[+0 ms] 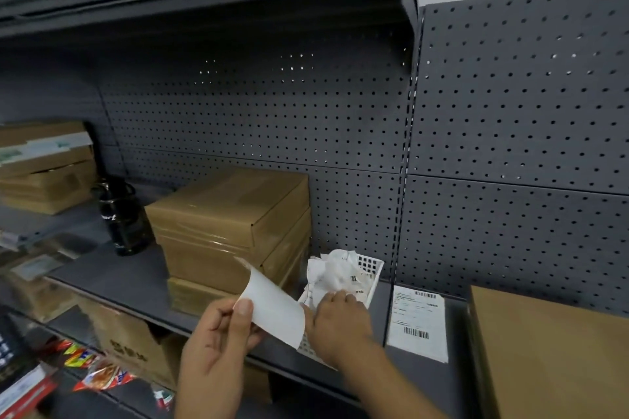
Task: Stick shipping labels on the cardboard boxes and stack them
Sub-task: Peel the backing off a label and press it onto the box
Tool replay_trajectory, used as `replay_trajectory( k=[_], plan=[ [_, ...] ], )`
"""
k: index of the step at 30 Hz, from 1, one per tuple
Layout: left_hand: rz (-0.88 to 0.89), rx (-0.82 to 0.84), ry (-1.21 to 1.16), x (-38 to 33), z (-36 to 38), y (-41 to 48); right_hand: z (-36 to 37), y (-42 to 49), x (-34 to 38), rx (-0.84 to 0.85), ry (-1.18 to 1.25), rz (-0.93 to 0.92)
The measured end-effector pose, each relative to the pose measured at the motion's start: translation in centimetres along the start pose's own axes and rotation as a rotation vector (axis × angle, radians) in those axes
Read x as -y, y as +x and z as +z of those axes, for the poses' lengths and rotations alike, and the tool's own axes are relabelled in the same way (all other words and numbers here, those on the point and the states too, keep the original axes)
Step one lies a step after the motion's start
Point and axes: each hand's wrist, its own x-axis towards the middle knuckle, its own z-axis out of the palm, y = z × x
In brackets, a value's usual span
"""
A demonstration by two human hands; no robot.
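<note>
My left hand (218,347) pinches a blank white label sheet (272,308) between thumb and fingers, its upper corner curling up. My right hand (337,323) reaches into a white plastic basket (369,265) full of crumpled white papers with barcodes (335,274); whether it grips any paper I cannot tell. A stack of taped cardboard boxes (235,228) stands on the grey shelf (129,275) just behind my left hand. A printed shipping label (417,323) lies flat on the shelf to the right of the basket. A large cardboard box (551,357) fills the lower right.
A dark bottle (124,218) stands left of the box stack. More flat boxes (44,167) sit at the far left. Grey pegboard (510,112) backs the shelf. The lower shelf holds a carton (129,340) and colourful snack packets (98,374).
</note>
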Motion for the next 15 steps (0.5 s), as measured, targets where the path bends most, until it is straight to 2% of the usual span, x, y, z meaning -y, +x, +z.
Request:
replay_trajectory(
  k=[3,6,15],
  plan=[
    [-0.001,0.034,-0.005,0.0,0.2,0.6,-0.2,0.5,-0.1,0.034,0.047,-0.063],
    [0.019,0.085,-0.001,-0.1,0.5,1.0,0.3,1.4,-0.5,0.101,0.095,-0.021],
    [0.06,0.166,0.047,0.2,1.0,2.2,0.5,3.0,-0.9,0.142,-0.028,-0.065]
  ],
)
